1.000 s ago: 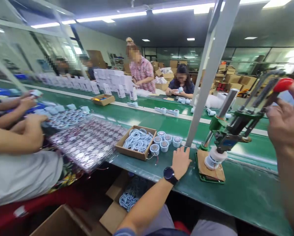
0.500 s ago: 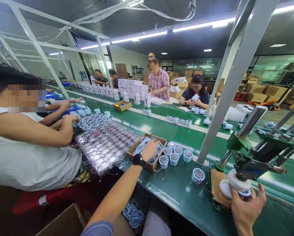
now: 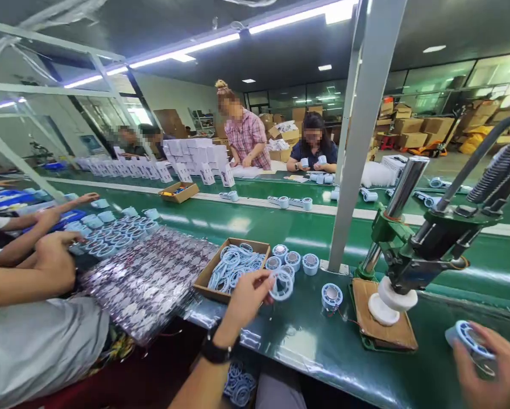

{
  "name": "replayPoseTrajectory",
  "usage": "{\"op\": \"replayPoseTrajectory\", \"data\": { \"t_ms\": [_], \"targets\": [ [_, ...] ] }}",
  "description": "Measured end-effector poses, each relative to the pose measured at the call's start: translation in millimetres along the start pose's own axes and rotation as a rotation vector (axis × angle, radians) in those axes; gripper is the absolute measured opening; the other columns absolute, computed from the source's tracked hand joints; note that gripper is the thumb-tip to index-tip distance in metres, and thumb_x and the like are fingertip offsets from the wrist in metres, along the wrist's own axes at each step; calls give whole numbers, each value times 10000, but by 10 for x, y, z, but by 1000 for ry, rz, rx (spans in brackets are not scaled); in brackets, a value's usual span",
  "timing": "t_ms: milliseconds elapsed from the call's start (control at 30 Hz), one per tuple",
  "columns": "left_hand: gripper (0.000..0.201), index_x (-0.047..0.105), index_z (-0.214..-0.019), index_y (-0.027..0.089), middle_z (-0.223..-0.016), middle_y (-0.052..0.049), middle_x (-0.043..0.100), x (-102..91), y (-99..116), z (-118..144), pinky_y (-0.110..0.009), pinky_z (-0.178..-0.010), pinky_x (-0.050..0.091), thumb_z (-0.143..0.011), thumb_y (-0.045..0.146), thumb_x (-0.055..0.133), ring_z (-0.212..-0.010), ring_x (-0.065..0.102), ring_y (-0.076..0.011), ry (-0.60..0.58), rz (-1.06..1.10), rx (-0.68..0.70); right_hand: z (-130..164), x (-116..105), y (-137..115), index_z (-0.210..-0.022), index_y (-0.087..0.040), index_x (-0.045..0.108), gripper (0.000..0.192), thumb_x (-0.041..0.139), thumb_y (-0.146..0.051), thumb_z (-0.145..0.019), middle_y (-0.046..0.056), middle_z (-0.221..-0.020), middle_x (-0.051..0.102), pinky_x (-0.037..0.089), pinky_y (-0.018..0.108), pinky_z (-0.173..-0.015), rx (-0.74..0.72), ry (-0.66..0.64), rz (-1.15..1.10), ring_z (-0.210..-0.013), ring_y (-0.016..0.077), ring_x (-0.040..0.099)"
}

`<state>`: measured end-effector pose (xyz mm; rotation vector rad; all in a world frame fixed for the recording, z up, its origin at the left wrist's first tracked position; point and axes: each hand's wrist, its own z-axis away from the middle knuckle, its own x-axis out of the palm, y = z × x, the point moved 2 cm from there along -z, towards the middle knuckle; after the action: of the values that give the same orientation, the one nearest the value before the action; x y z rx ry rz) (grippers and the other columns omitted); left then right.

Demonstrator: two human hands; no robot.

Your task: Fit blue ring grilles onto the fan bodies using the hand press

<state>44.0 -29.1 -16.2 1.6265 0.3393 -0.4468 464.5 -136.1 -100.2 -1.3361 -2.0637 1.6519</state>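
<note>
Left fingers (image 3: 266,278) pinch a pale-blue ring (image 3: 282,297); right fingers (image 3: 487,334) grip a round housing (image 3: 466,336), right of the press (image 3: 429,244). Wired housing (image 3: 332,295) stands between hands, nearer the left.

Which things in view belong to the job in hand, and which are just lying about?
Likely the job:
ring, in left hand
cup, in right hand
press
box of rings
cups on bench

Likely just about:
white boxes
small tray
cartons
</note>
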Motion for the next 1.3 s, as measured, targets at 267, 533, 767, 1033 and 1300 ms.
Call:
{"op": "replayPoseTrajectory", "data": {
  "t_ms": [267, 533, 767, 1033, 1300],
  "targets": [
    [489, 759, -1062, 183, -803, -73, 752, 861, 341, 780, -298, -587, 599, -803, 593, 695, -684, 713, -222, -150, 427, -80, 1011, 820, -1471, -1360, -246, 500, 562, 650, -501, -883, 106, -1064, 684, 596, 351, -788, 214, -823, -657, -859, 202, 687],
    [783, 565, -1431, 303, -1424, -111, 625, 815, 131, 1060, -517, -1089, 484, -716, 483, 827, -1253, 617, -374, -270, 198, 18, 961, 691, -1595, -1487, -246, 223, 883, 762, -473, -826, 9, -835, 644, 456, 193, -565, 418, -891, -915, -660, 115, 590],
    [756, 606, -1386, 301, -1413, -107, 629, 807, 196, 1067, -526, -1102, 465, -695, 476, 855, -1266, 602, -381, -253, 181, 10, 976, 679, -1591, -1501, -254, 187, 915, 774, -461, -830, -2, -854, 628, 437, 172, -551, 469, -961, -984, -661, 95, 576],
    [832, 585, -1399, 262, -1274, -128, 684, 819, 190, 1154, -442, -970, 558, -663, 521, 873, -1099, 674, -343, -259, 253, -27, 992, 703, -1591, -1495, -265, 193, 957, 824, -414, -792, -14, -821, 643, 445, 160, -530, 559, -1048, -1157, -610, 78, 558],
    [852, 583, -1404, 219, -1244, -148, 686, 774, 137, 1188, -427, -940, 559, -672, 552, 863, -1094, 660, -344, -229, 262, 2, 1029, 736, -1570, -1515, -268, 182, 957, 819, -378, -809, -14, -839, 648, 464, 164, -550, 547, -1070, -1157, -624, 72, 562]
  ]
}}
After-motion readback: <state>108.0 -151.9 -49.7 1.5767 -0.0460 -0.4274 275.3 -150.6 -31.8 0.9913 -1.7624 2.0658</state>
